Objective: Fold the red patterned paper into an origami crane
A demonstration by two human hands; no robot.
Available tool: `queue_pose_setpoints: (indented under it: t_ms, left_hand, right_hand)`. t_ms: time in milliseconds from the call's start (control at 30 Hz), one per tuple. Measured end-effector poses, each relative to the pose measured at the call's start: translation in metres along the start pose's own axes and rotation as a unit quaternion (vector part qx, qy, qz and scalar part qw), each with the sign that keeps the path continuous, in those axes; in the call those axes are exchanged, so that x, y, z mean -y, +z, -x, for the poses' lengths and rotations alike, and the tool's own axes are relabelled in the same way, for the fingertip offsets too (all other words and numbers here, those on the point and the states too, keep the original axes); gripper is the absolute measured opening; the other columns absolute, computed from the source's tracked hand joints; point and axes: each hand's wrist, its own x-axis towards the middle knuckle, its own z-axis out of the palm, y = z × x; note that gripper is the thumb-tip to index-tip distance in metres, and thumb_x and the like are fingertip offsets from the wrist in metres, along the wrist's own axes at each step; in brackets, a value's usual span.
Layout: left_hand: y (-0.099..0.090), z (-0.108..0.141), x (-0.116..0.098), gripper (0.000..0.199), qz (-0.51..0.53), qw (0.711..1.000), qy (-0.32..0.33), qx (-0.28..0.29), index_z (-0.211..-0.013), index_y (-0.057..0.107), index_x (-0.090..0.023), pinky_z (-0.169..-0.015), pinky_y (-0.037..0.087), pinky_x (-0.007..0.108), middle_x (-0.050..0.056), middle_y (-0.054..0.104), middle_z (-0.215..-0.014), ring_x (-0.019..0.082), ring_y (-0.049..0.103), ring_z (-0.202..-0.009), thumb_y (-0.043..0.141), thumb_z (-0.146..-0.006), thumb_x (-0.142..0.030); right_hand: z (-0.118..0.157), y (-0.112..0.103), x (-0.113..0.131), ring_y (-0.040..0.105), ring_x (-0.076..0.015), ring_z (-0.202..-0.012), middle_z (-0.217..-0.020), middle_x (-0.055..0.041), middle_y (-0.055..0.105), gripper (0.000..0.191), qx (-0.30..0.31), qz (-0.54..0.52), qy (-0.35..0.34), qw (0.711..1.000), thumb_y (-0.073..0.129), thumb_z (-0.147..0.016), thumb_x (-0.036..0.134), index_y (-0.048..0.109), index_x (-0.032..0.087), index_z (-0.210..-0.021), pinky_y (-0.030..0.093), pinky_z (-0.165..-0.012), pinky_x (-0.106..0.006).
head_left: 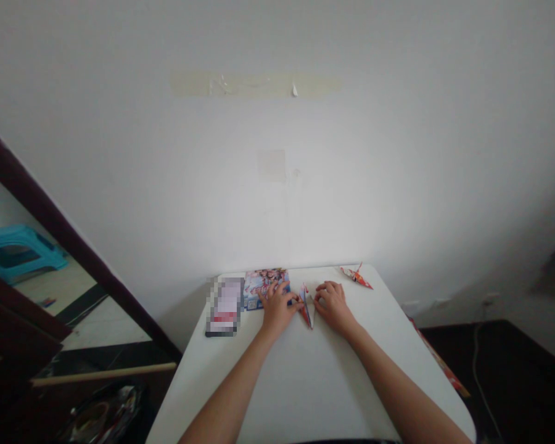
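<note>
A small piece of folded paper (306,313), red, blue and white, is between my two hands on the white table (291,382). My left hand (277,303) pinches its left side with thumb and forefinger, the other fingers spread over a printed flyer (253,298). On the opposite side, my right hand (332,304) has its fingers curled in, the tips at the paper's right edge. Close to the back right corner lies another folded paper piece (357,277), red, orange and white, with pointed ends.
A phone (226,306), blurred by pixelation, lies left of the flyer. The table's back edge is against a white wall (379,154) with old tape marks. At the left is a dark-framed mirror (50,209) showing a blue stool. A cable (476,364) hangs at the right.
</note>
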Motion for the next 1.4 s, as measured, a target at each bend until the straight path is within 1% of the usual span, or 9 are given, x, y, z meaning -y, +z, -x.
queue_pose_setpoints:
  t_ms: [300,467,600,733,833,1033,1167,1267,1400]
  left_hand:
    - [0.004,0.003,-0.002,0.011,-0.018,1.0,0.019,-0.018,-0.087,0.076,-0.031,-0.115,0.004,0.08,0.001,0.057,-0.145,0.038,0.032,-0.146,0.08,-0.078,-0.036]
    - [0.003,0.003,-0.004,0.011,-0.022,1.0,0.012,-0.009,-0.087,0.074,-0.03,-0.114,0.005,0.081,0.001,0.057,-0.146,0.037,0.032,-0.146,0.078,-0.079,-0.036]
    - [0.001,0.003,-0.006,0.012,-0.029,1.0,0.006,-0.001,-0.087,0.073,-0.029,-0.114,0.005,0.081,0.002,0.057,-0.145,0.037,0.033,-0.146,0.079,-0.079,-0.036]
    - [0.002,0.002,-0.006,0.013,-0.029,1.0,0.002,0.006,-0.086,0.073,-0.028,-0.113,0.004,0.081,0.002,0.055,-0.147,0.037,0.031,-0.146,0.078,-0.079,-0.037]
    - [0.0,0.002,-0.004,0.012,-0.015,1.0,-0.005,0.015,-0.089,0.073,-0.029,-0.113,0.006,0.08,0.001,0.055,-0.147,0.036,0.032,-0.146,0.077,-0.081,-0.037]
    - [-0.008,0.001,0.003,0.009,0.01,0.999,-0.007,0.043,-0.089,0.078,-0.032,-0.115,0.004,0.079,0.001,0.058,-0.144,0.035,0.033,-0.145,0.075,-0.082,-0.029]
    - [-0.006,-0.001,0.004,0.008,0.019,0.999,-0.008,0.039,-0.088,0.079,-0.032,-0.114,0.003,0.08,0.001,0.059,-0.144,0.035,0.034,-0.145,0.075,-0.081,-0.028]
    - [-0.003,-0.001,0.002,0.005,0.024,0.999,-0.016,0.024,-0.085,0.078,-0.031,-0.114,0.003,0.079,0.002,0.06,-0.142,0.034,0.035,-0.144,0.075,-0.081,-0.03]
    - [-0.001,0.0,-0.001,0.003,0.029,0.999,-0.02,0.008,-0.082,0.078,-0.031,-0.114,0.003,0.08,0.001,0.062,-0.14,0.034,0.037,-0.143,0.076,-0.08,-0.029]
  right_hand:
    - [0.0,-0.001,0.002,0.051,-0.0275,-0.117,-0.111,-0.008,0.065,0.011,-0.004,-0.008,-0.004,1.0,0.058,-0.091,0.025,0.068,0.024,-0.087,0.034,-0.109,-0.053]
    - [0.0,-0.003,0.004,0.051,-0.0269,-0.117,-0.109,-0.0079,0.065,0.011,-0.003,-0.011,-0.005,1.0,0.058,-0.091,0.026,0.068,0.024,-0.088,0.034,-0.108,-0.052]
    - [0.001,-0.003,0.005,0.05,-0.0263,-0.117,-0.11,-0.0065,0.065,0.007,-0.005,-0.013,0.002,1.0,0.063,-0.089,0.029,0.067,0.024,-0.088,0.031,-0.109,-0.051]
    - [0.001,-0.003,0.005,0.05,-0.0265,-0.118,-0.112,-0.0066,0.064,0.007,0.007,-0.009,0.01,1.0,0.066,-0.087,0.03,0.067,0.024,-0.087,0.032,-0.109,-0.05]
    - [0.001,-0.005,0.006,0.05,-0.0269,-0.119,-0.113,-0.0069,0.064,0.007,0.013,-0.002,0.016,1.0,0.066,-0.087,0.031,0.067,0.024,-0.088,0.031,-0.109,-0.051]
    - [0.001,-0.011,0.009,0.05,-0.0266,-0.12,-0.114,-0.0067,0.064,0.008,0.027,0.002,0.018,0.999,0.066,-0.087,0.032,0.067,0.025,-0.089,0.031,-0.109,-0.051]
    - [0.0,-0.01,0.009,0.05,-0.0272,-0.119,-0.114,-0.0071,0.064,0.007,0.03,-0.016,0.027,0.999,0.066,-0.087,0.031,0.067,0.024,-0.088,0.029,-0.111,-0.052]
    - [0.0,-0.007,0.008,0.05,-0.028,-0.12,-0.115,-0.0074,0.064,0.006,0.028,-0.018,0.032,0.999,0.066,-0.086,0.03,0.067,0.024,-0.088,0.026,-0.113,-0.055]
    - [0.001,-0.006,0.007,0.049,-0.0281,-0.122,-0.116,-0.0076,0.064,0.007,0.026,-0.017,0.026,0.999,0.066,-0.087,0.03,0.067,0.024,-0.089,0.026,-0.114,-0.056]
